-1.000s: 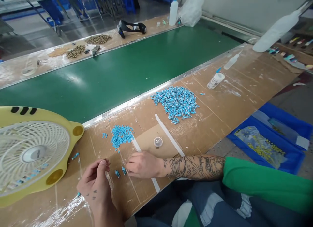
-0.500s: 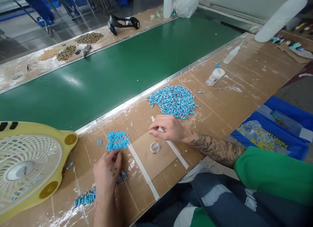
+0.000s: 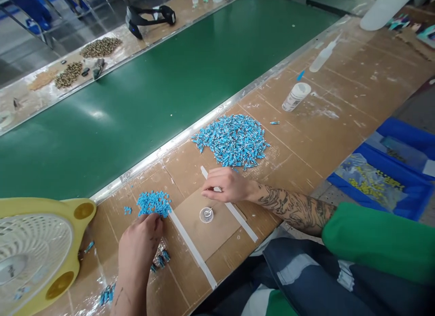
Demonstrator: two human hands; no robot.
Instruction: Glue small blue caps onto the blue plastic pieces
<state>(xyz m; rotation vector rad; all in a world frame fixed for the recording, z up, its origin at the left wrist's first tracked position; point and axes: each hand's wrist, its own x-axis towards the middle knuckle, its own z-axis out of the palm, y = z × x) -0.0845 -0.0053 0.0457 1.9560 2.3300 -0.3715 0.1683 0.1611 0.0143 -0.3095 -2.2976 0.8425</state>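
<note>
The curled left hand (image 3: 141, 239) seemingly picks at blue bits (image 3: 152, 200) beyond it, next needing precise pinching; the right hand (image 3: 226, 184) curls, both grips unclear.

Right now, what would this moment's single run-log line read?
left hand: at edge of small blue pieces, hold unclear | right hand: between larger blue pile and round dish, hold unclear | round dish: on brown sheet

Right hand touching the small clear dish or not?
Apart. The head view shows it: a strip of brown sheet is visible between the right hand and the small clear dish.
</note>
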